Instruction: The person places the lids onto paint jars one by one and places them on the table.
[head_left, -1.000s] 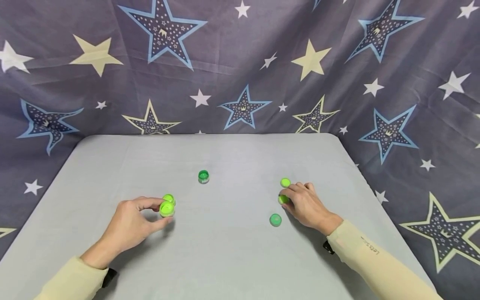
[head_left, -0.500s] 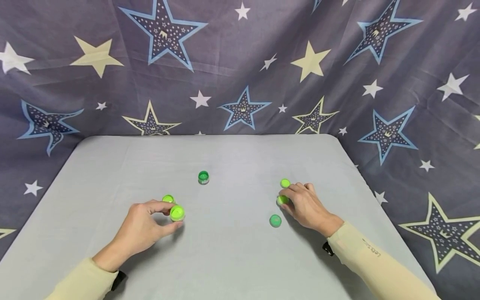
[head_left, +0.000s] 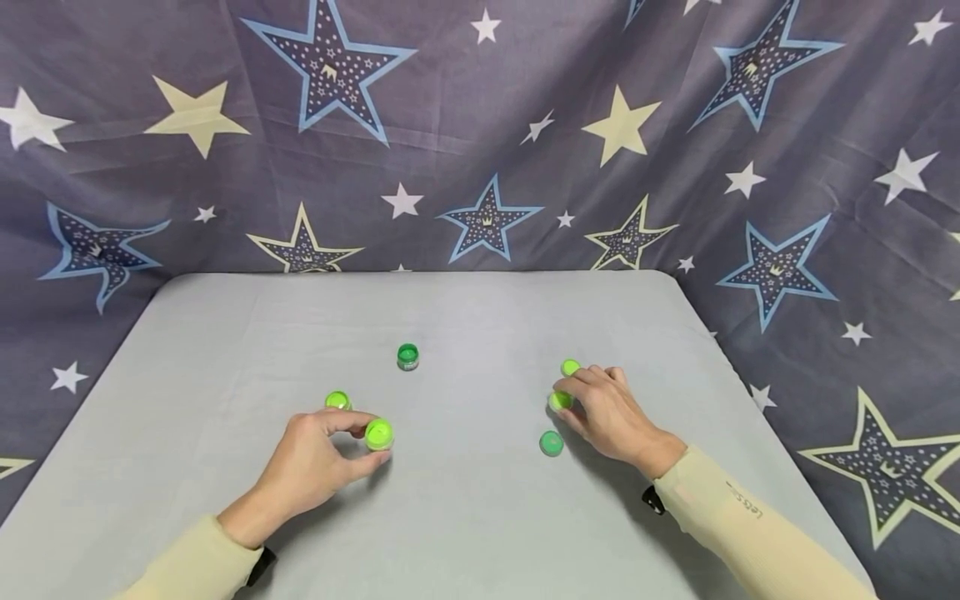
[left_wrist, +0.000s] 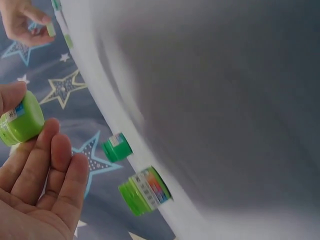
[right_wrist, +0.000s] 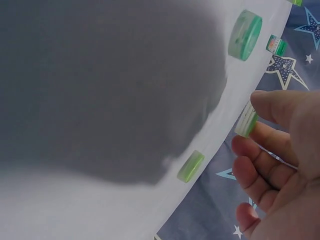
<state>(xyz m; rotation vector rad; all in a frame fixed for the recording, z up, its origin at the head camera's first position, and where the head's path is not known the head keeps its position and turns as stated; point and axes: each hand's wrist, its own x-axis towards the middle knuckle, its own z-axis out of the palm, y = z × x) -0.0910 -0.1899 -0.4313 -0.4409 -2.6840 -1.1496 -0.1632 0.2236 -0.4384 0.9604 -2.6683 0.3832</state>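
Left of the counter's middle, the left hand has its fingers pinching a lime jar, lidless afaict, top facing up; I get its label in the left wrist view. Across from it, the right hand grips a lime lid btwn thumb and fingers; whether that lid touches the counter, I can't tell.

Key relation from my end: the lime lid is to the right of the lime jar and slightly farther from the person, w/ a wide stretch of counter btwn them. Jar's axis looks approx. vertical, lid's disc approx. level, so the two axes run nearly parallel.

Next ring out: a green lid lies near the right hand, on the person's side; a second lime lid is just past the same fingers, partly hidden. A second lime jar stands just behind the left hand's fingers, and a dark green jar sits farther back, nearer the left hand than the right.

Edges: the far edge, against the starry cloth, is well apart from both hands, ditto the right edge. I'd judge sideways room inward OK; tightest around the lids and behind the left hand.
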